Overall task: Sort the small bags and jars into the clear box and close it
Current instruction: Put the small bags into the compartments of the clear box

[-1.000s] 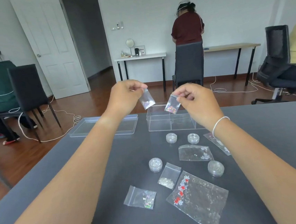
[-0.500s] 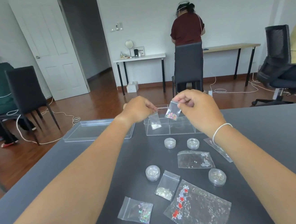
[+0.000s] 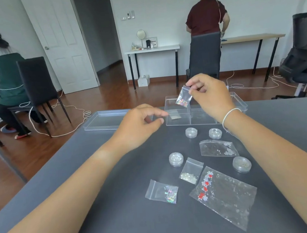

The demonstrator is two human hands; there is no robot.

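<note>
Right hand [image 3: 209,94] raised over the clear box [image 3: 203,120] at the far side of the grey bench [image 3: 108,177], fingers [image 3: 190,83] pinched on the top edge of a small glitter bag [image 3: 183,97] hanging above the left compartment, where another small bag [image 3: 175,116] already lies flat. Left hand [image 3: 140,126] just left of the box, fingers loosely apart and holding nothing, with the box's lid [image 3: 106,120] lying open-side up beyond it. Still out on the bench nearer the body: four round jars [image 3: 176,159] and four bags, the largest bag [image 3: 224,196] with red and white flowers.
</note>
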